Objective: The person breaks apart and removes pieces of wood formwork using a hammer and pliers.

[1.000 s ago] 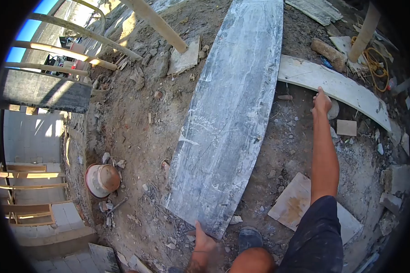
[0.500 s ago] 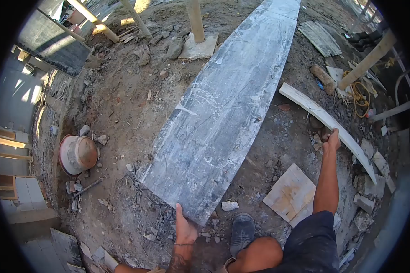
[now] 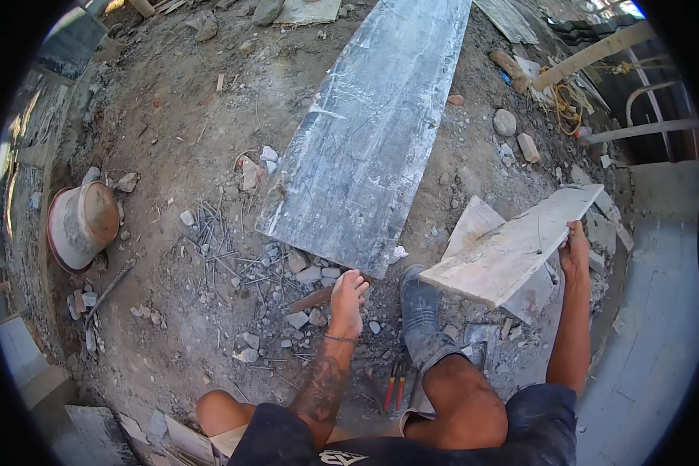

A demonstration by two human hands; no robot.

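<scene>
My right hand (image 3: 574, 252) grips the right edge of a pale wooden board (image 3: 520, 241), which is tilted above the ground near my boot (image 3: 421, 314). Partly covered by it lies a smaller plywood piece (image 3: 472, 220). My left hand (image 3: 347, 305) is just below the near end of a long grey plywood sheet (image 3: 365, 155), its fingers apart and nothing held in them. Around that end are stones (image 3: 309, 275) and scattered nails (image 3: 210, 241). Red-handled pliers (image 3: 394, 391) lie on the dirt between my legs.
An overturned bucket (image 3: 85, 221) stands on the left beside a short stick (image 3: 110, 291). Wooden props (image 3: 590, 56) and a yellow rope (image 3: 567, 109) are at the upper right. A grey concrete surface (image 3: 641, 326) borders the right side.
The board in my right hand has swung in toward me, its broad face now showing. My left hand has come off the grey sheet's near edge. My view has shifted down and right.
</scene>
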